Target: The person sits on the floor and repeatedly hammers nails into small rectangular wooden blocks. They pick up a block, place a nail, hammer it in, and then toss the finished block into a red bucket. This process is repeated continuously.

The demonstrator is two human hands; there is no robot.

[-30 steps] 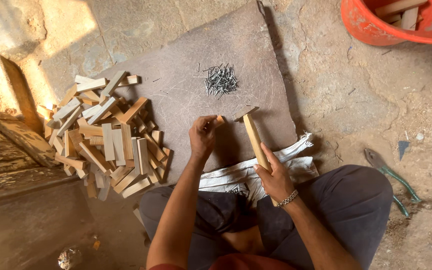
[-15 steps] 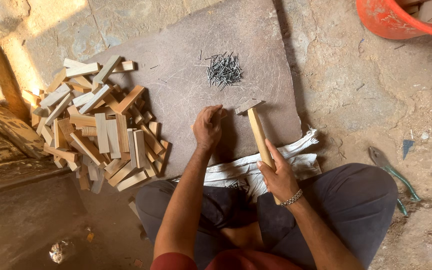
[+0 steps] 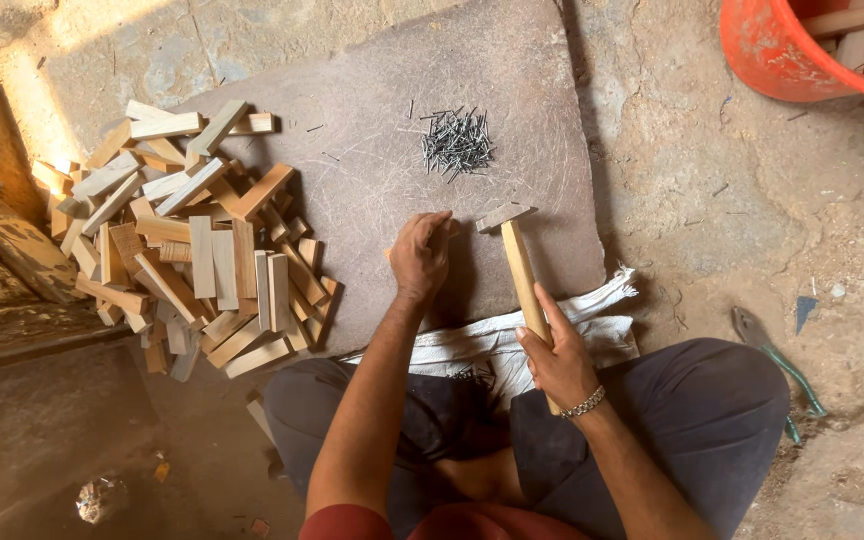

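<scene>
1. The right hand [image 3: 557,355] is gripping the wooden handle of a hammer [image 3: 520,270], fingers wrapped tight around the lower part of the handle; the metal head is hovering over or resting on the stone slab [image 3: 372,180], and the view cannot tell which.
2. The left hand [image 3: 420,255] is lying curled on the slab just left of the hammer head, fingers bunched narrow; whatever it may be pinching is hidden under the fingers.
3. A small heap of dark nails [image 3: 457,143] is sitting on the slab beyond both hands, near the hammer head but apart from it.
4. A pile of short wooden pieces [image 3: 187,240] is spreading across the slab's left edge and the floor.
5. A white cloth [image 3: 497,340] is lying across the person's lap, under the hammer handle.
6. An orange bucket [image 3: 782,60] is standing at the top right, and green-handled pliers [image 3: 777,365] are lying on the ground at the right.
</scene>
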